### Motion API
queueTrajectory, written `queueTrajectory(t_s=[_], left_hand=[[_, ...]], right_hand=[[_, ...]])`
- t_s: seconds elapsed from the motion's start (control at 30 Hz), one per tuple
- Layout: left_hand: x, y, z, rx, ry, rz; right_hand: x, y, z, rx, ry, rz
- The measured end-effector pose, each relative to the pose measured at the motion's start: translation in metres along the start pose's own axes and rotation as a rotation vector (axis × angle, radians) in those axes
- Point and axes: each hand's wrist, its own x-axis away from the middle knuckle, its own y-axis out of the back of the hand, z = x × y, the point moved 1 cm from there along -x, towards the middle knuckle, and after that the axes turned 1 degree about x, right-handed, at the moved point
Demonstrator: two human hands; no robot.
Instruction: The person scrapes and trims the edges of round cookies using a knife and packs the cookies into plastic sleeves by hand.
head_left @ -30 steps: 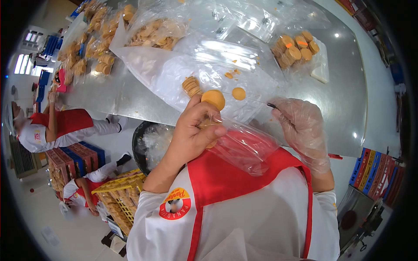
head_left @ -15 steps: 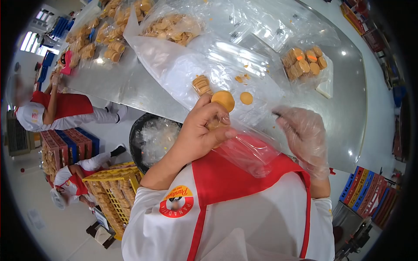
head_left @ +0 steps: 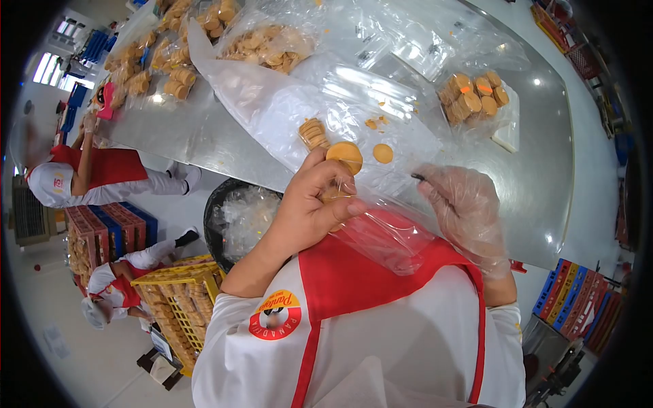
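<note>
My bare left hand (head_left: 320, 200) is closed around a clear plastic bag (head_left: 391, 234) with round golden biscuits inside. One flat biscuit (head_left: 344, 158) shows above the fingers. In a clear plastic glove, my right hand (head_left: 466, 211) pinches a small dark strip (head_left: 418, 177) between thumb and finger, to the right of the bag. Beyond my left hand, a row of biscuits (head_left: 313, 134) lies on a large plastic sheet (head_left: 272, 102). A single loose biscuit (head_left: 382, 154) and some crumbs (head_left: 375, 123) rest near it.
Filled biscuit bags (head_left: 474, 96) lie at the right of the steel table (head_left: 537, 170), and more (head_left: 180, 81) at the far left. A black bin (head_left: 216, 207) with plastic stands by the table's near edge. Two co-workers, yellow crates (head_left: 178, 272) and stacked coloured crates (head_left: 575, 299) surround it.
My right hand has shifted slightly left, nearer the bag, and the dark strip in it shows more clearly. My left hand keeps its hold on the bag.
</note>
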Motion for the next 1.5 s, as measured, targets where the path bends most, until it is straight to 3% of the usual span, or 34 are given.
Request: queueTrajectory(t_s=[0.07, 0.17, 0.27, 0.67, 0.77, 0.9, 0.97, 1.17, 1.37, 1.5], left_hand=[[0.0, 0.0, 0.002, -0.003, 0.005, 0.002], [-0.001, 0.0, 0.003, -0.012, -0.022, 0.002], [-0.002, 0.0, 0.004, -0.041, -0.04, 0.016], [0.0, 0.001, 0.004, -0.063, 0.028, 0.03], [0.0, 0.001, 0.003, -0.052, 0.031, 0.029], [0.001, -0.003, 0.005, 0.056, 0.081, -0.028], [-0.001, -0.002, 0.006, -0.013, -0.001, 0.004], [0.002, 0.002, 0.008, -0.029, 0.024, 0.013], [0.0, 0.009, 0.008, 0.025, 0.006, -0.015], [0.001, 0.007, 0.007, 0.03, 0.025, -0.01]], right_hand=[[-0.002, -0.002, -0.004, 0.014, -0.041, -0.088], [0.001, 0.001, -0.004, 0.003, 0.04, -0.011], [0.0, 0.0, -0.004, -0.012, -0.104, -0.017], [-0.001, -0.003, -0.004, -0.025, 0.005, -0.015], [-0.003, -0.003, -0.008, 0.04, -0.019, -0.146], [0.0, -0.006, -0.011, -0.065, -0.068, -0.024], [-0.002, -0.003, -0.011, -0.029, -0.058, -0.004], [-0.008, -0.006, -0.008, -0.014, -0.179, -0.126], [-0.003, 0.005, -0.018, -0.021, 0.021, 0.079], [-0.006, 0.004, -0.013, 0.074, 0.023, -0.06]])
